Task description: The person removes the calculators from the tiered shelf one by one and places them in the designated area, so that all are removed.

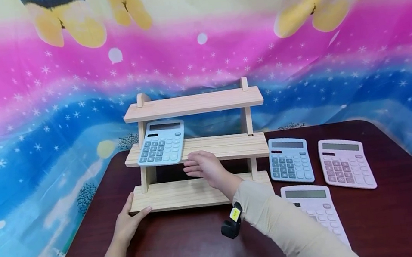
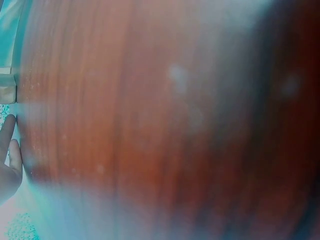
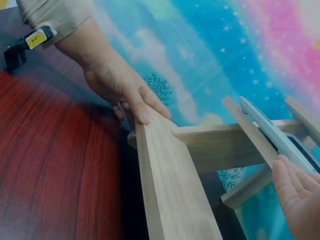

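Note:
A three-tier wooden shelf stand [image 1: 191,104] stands on the table. My left hand [image 1: 126,225] grips the left end of its bottom board [image 1: 195,191]. In the right wrist view that left hand [image 3: 117,85] lays its thumb along the board's front edge. A light blue calculator [image 1: 162,143] leans back on the left part of the middle board [image 1: 227,145]. My right hand [image 1: 209,169] is at the front of that board, fingers fairly straight, by the calculator's lower right corner. Whether the fingertips touch the calculator is unclear.
To the stand's right lie another blue calculator [image 1: 291,160], a pink one [image 1: 346,163] and a whitish one [image 1: 318,207], partly hidden by my right sleeve [image 1: 288,222]. A printed cloth [image 1: 197,60] hangs behind the dark table [image 1: 189,239].

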{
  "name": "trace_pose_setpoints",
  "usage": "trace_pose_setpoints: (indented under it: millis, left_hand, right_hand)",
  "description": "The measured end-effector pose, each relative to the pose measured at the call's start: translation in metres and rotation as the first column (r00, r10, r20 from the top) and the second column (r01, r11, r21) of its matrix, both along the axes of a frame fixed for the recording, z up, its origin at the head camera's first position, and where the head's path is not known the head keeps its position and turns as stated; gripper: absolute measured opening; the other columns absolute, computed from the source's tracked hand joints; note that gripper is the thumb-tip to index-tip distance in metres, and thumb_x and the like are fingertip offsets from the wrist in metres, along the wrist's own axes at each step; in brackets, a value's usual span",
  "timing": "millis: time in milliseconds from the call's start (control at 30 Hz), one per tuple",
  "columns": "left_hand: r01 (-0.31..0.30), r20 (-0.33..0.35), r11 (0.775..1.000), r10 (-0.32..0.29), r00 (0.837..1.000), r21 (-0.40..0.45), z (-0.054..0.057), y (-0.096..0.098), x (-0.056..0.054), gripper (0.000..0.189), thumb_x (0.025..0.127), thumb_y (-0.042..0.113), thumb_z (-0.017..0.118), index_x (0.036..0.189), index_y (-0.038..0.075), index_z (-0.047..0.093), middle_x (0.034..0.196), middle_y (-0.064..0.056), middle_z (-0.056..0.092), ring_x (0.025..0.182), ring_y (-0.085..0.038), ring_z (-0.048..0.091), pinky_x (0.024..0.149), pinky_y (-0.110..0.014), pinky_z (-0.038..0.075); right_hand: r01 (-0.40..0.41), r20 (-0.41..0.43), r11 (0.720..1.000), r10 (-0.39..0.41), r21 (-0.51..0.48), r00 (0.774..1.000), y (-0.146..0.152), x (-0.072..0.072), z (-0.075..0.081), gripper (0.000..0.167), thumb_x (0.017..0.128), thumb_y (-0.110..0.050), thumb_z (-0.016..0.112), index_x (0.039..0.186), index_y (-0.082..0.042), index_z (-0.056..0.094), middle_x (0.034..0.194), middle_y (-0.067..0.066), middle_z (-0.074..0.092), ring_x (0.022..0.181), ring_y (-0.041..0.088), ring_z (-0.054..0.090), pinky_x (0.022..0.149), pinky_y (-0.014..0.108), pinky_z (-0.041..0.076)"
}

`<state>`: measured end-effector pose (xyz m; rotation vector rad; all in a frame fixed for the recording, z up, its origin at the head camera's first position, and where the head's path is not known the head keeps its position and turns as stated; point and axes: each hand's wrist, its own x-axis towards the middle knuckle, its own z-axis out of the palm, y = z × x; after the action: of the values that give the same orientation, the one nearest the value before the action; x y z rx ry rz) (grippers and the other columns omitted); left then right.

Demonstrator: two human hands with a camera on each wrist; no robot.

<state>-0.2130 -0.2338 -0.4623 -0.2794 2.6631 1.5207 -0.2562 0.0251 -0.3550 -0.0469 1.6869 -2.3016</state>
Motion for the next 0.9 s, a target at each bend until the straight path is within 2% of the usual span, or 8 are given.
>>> trace_pose_setpoints:
  millis: [300, 500, 667, 800, 900]
  left_hand:
    - [0.0, 0.003, 1.0, 0.0, 1.0, 0.004, 0.0, 0.0, 0.0, 0.093, 0.073, 0.043, 0.065, 0.14, 0.021, 0.004, 0.141, -0.02, 0.009, 0.126, -0.037, 0.008, 0.096, -0.054, 0.011]
    - [-0.001, 0.001, 1.0, 0.001, 1.0, 0.01, 0.001, -0.002, -0.001, 0.094, 0.072, 0.044, 0.065, 0.14, 0.021, 0.004, 0.141, -0.02, 0.008, 0.126, -0.037, 0.008, 0.096, -0.053, 0.011]
    - [-0.003, 0.005, 1.0, 0.003, 1.0, 0.006, 0.002, -0.002, -0.001, 0.095, 0.072, 0.044, 0.065, 0.14, 0.021, 0.004, 0.141, -0.02, 0.008, 0.126, -0.037, 0.007, 0.096, -0.054, 0.011]
    - [-0.001, 0.008, 1.0, 0.001, 1.0, 0.0, 0.001, -0.002, -0.001, 0.094, 0.072, 0.044, 0.065, 0.14, 0.021, 0.004, 0.141, -0.02, 0.009, 0.126, -0.038, 0.008, 0.095, -0.054, 0.012]
    - [0.0, 0.006, 1.0, 0.0, 1.0, 0.0, 0.0, -0.001, -0.001, 0.093, 0.073, 0.044, 0.064, 0.14, 0.021, 0.005, 0.141, -0.02, 0.009, 0.126, -0.037, 0.008, 0.096, -0.054, 0.012]
  right_hand:
    - [-0.009, 0.024, 0.998, 0.007, 0.063, 1.0, -0.019, -0.011, 0.004, 0.034, 0.089, -0.013, 0.045, 0.116, 0.007, 0.043, 0.106, 0.026, 0.052, 0.093, 0.031, 0.056, 0.075, 0.034, 0.046]
    - [0.001, 0.08, 1.0, -0.001, 0.002, 0.997, -0.027, -0.016, 0.004, 0.035, 0.09, -0.012, 0.044, 0.12, 0.007, 0.04, 0.108, 0.028, 0.051, 0.095, 0.033, 0.055, 0.075, 0.035, 0.046]
    - [0.083, 0.119, 0.995, -0.076, -0.061, 0.99, -0.037, -0.017, 0.003, 0.039, 0.089, -0.006, 0.046, 0.125, 0.006, 0.036, 0.103, 0.024, 0.054, 0.087, 0.03, 0.058, 0.072, 0.034, 0.047]
    - [0.167, 0.138, 0.984, -0.157, -0.062, 0.978, -0.043, -0.018, 0.0, 0.041, 0.086, 0.0, 0.047, 0.126, 0.005, 0.037, 0.1, 0.02, 0.055, 0.079, 0.028, 0.06, 0.068, 0.031, 0.048]
    - [0.198, 0.141, 0.977, -0.186, -0.079, 0.972, -0.045, -0.019, -0.002, 0.041, 0.085, 0.003, 0.047, 0.126, 0.006, 0.037, 0.101, 0.021, 0.055, 0.077, 0.028, 0.061, 0.068, 0.03, 0.049]
